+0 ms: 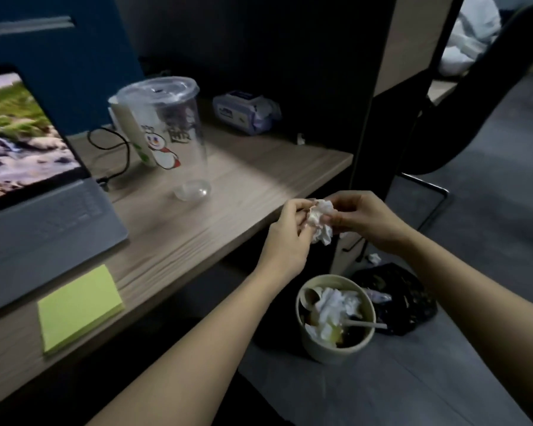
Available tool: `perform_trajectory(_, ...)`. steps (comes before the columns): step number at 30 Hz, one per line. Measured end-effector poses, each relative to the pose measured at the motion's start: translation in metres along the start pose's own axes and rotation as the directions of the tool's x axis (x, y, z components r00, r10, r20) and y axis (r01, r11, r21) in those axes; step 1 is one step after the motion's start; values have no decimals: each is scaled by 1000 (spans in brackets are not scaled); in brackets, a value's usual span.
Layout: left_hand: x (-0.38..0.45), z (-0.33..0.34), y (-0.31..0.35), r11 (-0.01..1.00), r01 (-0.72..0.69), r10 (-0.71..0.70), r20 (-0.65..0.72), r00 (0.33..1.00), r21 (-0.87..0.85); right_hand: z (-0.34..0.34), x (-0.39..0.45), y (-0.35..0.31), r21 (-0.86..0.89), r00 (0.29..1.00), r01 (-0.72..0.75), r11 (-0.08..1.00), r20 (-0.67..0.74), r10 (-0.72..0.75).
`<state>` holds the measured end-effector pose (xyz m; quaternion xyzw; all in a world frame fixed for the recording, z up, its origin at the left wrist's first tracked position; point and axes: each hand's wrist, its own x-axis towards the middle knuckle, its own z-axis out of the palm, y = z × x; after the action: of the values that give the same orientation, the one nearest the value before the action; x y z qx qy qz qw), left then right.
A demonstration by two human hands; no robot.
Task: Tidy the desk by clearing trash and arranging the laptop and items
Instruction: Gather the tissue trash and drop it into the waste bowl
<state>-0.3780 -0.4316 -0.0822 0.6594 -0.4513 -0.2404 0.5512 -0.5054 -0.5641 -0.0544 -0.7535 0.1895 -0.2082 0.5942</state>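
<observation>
Crumpled white tissue (321, 221): held off the front edge of the desk (197, 229), above the floor, pinched between both hands. Left hand (286, 238): fingers curled in, thumb and fingertips gripping the tissue's left side. Right hand (366, 221): fingers closed on the tissue's right side, knuckles up. Paper bowl (336, 315): on the floor below the hands, upright, holding more white crumpled paper, food remains and a pale spoon (365, 325) whose handle lies over the right rim. Black plastic bag (403, 296): on the floor, touching the bowl's far right side; a small white scrap (374, 258) lies just behind it. Clear plastic cup (173, 130): upright on the desk, lidded, printed with a snowman figure, apparently empty. White paper cup (130, 133): leaning directly behind and left of the clear cup. Pack of wipes (243, 112): at the back of the desk, near the dark partition, flap partly open. Laptop (34, 192): open at the desk's left, screen lit with a landscape picture. Black cable (111, 155): looped between laptop and cups. Yellow-green sticky-note pad (77, 305): flat near the desk's front edge, just in front of the laptop. Dark chair (462, 118): to the right, well apart from the desk.
</observation>
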Motion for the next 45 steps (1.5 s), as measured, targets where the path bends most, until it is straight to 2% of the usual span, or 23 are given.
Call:
perform_trajectory(4,-3,38,-44,991,88,-85,37,996,-98,-14,-8,54,-138,994,-102,985,-43,96)
perform_trajectory(7,-4,59,-83,982,169,-163,85,983,-80,-18,-11,106,-264,982,-184,947,-82,168)
perform_trajectory(12,-2,89,-148,963,269,-265,106,958,-23,-14,-19,175,-312,955,-294,903,-127,266)
perform_trajectory(19,0,120,-199,952,306,-302,129,945,-15,-11,-24,230,-369,900,-434,822,-211,381)
perform_trajectory(27,-1,132,-232,898,406,-435,213,875,169,-9,-35,258,-423,860,-510,749,-276,430)
perform_trajectory(34,-9,118,-241,875,462,-484,244,840,146,-4,-36,265,-425,837,-547,721,-275,473)
perform_trajectory(37,-6,108,-237,887,444,-462,254,850,127,1,-32,258,-452,846,-533,715,-263,464)
perform_trajectory(45,5,67,-197,924,365,-382,205,901,118,12,-18,211,-489,911,-410,770,-254,323)
